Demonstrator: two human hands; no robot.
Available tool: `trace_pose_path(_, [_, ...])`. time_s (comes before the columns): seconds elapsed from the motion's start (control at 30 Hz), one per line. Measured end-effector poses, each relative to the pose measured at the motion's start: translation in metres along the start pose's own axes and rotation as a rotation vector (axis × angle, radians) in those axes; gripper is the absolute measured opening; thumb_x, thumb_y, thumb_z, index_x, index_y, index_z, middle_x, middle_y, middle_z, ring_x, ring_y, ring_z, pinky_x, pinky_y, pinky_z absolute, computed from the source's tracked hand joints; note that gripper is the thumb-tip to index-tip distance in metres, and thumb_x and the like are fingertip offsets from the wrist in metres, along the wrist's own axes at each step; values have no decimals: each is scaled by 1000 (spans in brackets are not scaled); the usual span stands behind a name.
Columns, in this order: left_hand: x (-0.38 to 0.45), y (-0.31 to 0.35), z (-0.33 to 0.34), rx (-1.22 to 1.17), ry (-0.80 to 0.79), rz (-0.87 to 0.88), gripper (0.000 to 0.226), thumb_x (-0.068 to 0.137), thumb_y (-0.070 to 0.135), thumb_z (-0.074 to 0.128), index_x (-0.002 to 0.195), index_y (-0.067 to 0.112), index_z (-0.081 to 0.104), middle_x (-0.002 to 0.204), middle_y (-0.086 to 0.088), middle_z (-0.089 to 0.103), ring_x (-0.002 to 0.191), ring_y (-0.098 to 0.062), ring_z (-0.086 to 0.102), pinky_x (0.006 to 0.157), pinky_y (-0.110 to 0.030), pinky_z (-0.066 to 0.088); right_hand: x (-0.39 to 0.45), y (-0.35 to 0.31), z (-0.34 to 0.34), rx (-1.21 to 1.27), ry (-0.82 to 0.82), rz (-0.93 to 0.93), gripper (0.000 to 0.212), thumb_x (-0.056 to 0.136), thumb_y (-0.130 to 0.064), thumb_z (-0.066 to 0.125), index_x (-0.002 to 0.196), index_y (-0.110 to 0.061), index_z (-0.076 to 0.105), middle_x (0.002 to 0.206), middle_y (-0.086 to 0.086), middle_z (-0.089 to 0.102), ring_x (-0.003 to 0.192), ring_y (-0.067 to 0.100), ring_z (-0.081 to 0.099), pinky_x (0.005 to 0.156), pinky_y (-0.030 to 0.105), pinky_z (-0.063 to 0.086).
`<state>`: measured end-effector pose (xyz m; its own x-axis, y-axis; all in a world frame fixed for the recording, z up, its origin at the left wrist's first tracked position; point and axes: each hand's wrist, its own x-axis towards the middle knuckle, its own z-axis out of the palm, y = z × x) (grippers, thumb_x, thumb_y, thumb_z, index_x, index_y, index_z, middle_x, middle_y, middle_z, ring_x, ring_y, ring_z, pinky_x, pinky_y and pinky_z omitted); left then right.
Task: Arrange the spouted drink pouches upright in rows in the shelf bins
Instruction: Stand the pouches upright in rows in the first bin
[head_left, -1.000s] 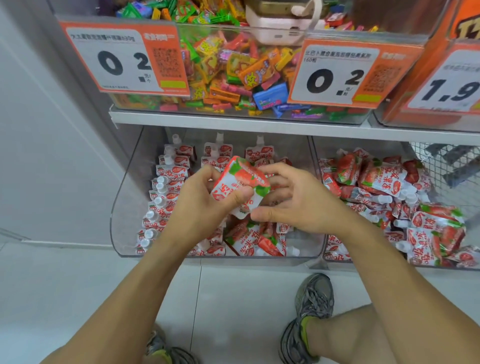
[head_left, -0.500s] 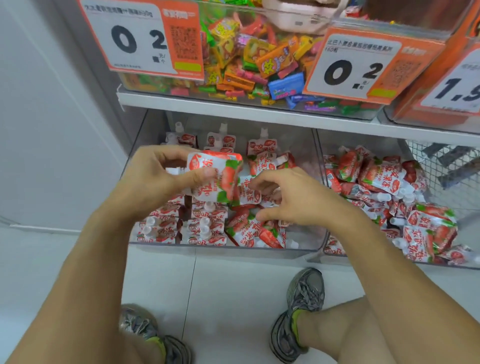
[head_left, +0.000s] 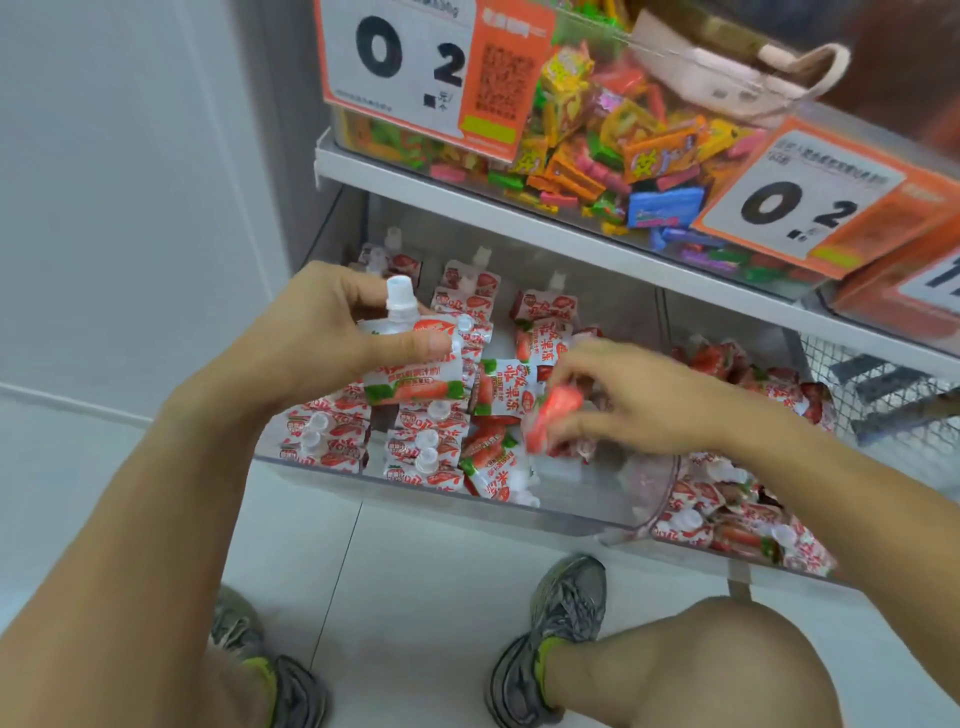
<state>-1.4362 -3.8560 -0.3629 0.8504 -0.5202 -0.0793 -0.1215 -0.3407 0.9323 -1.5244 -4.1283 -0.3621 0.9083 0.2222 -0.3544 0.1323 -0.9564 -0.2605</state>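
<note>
My left hand (head_left: 317, 338) grips a red-and-white spouted pouch (head_left: 415, 364) upright, its white cap at the top, above the left rows of the clear shelf bin (head_left: 447, 499). My right hand (head_left: 628, 400) pinches a second, blurred red pouch (head_left: 553, 415) over the bin's right part. Rows of pouches (head_left: 332, 431) stand upright at the bin's left and back. Loose pouches (head_left: 493, 467) lie jumbled in the bin's middle front.
A second clear bin (head_left: 737, 525) to the right holds a heap of the same pouches. The shelf above carries a bin of coloured candies (head_left: 623, 150) with orange price tags (head_left: 415, 67). A wire basket (head_left: 883, 384) sits far right. My shoes and knee are on the tiled floor below.
My left hand has turned its pouch upright with the spout up and moved it left. My right hand has picked up another pouch from the bin. The camera view shifted left.
</note>
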Motion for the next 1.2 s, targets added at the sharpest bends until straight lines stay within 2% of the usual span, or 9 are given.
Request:
trace_pose_path(0.17, [4, -5, 1, 37, -36, -4, 20, 66, 42, 78, 76, 24, 78, 75, 17, 73, 74, 7, 65, 71, -18, 45, 13, 1, -7, -231, 386, 385, 54, 94, -49, 59, 133, -12, 51, 114, 15, 65, 106, 36, 61, 85, 41, 48])
trace_pose_path(0.23, [4, -6, 3, 42, -57, 4, 21, 66, 43, 78, 76, 25, 78, 81, 15, 75, 83, 2, 67, 76, -21, 47, 17, -2, 3, -237, 436, 319, 47, 93, -38, 63, 132, -13, 54, 114, 15, 64, 107, 36, 60, 88, 42, 49])
trace_pose_path(0.33, [2, -5, 2, 64, -102, 21, 23, 64, 45, 79, 77, 25, 79, 76, 12, 74, 72, -3, 68, 71, -24, 49, 18, -10, 11, -99, 251, 55, 35, 85, -40, 73, 111, -18, 65, 105, 0, 65, 96, 19, 60, 86, 37, 52])
trace_pose_path(0.43, [1, -4, 1, 114, -163, 19, 24, 63, 45, 80, 76, 25, 78, 72, 10, 74, 64, -6, 67, 65, -25, 52, 31, -16, 25, -69, -71, 11, 57, 77, -50, 79, 122, -17, 65, 116, -1, 65, 100, 15, 60, 89, 35, 51])
trace_pose_path(0.53, [2, -3, 3, 158, -208, 44, 23, 64, 43, 79, 71, 21, 76, 66, 7, 72, 55, -8, 63, 53, -21, 48, 48, -16, 40, -140, -178, -12, 77, 70, -52, 84, 133, -18, 58, 120, 1, 55, 106, 20, 55, 87, 35, 49])
trace_pose_path(0.73, [3, -5, 1, 171, -225, 3, 25, 62, 43, 77, 77, 23, 77, 73, 9, 74, 69, -14, 70, 65, -30, 56, 56, -11, 59, -147, -281, -93, 70, 82, -42, 77, 144, -35, 47, 102, -7, 27, 98, 12, 31, 75, 26, 26])
trace_pose_path(0.87, [3, -6, -2, 158, -213, -22, 25, 63, 43, 78, 76, 22, 76, 73, 8, 74, 68, -14, 70, 65, -33, 56, 52, -7, 56, -45, -230, -77, 52, 75, -40, 84, 118, -24, 61, 105, -2, 37, 96, 15, 40, 63, 25, 31])
trace_pose_path(1.03, [2, -5, -3, 165, -209, -43, 32, 62, 45, 77, 84, 22, 78, 77, 9, 75, 73, -15, 72, 77, -42, 59, 35, 0, 48, 44, -133, -124, 32, 75, -38, 85, 93, -22, 63, 91, -12, 57, 81, 9, 51, 71, 32, 45])
trace_pose_path(1.2, [1, -6, 1, 183, -188, -21, 34, 62, 49, 76, 82, 21, 78, 76, 5, 75, 70, -18, 69, 74, -43, 59, 17, -7, 37, 2, -161, -119, 52, 87, -35, 72, 133, -25, 50, 95, -8, 54, 81, 6, 51, 76, 32, 47])
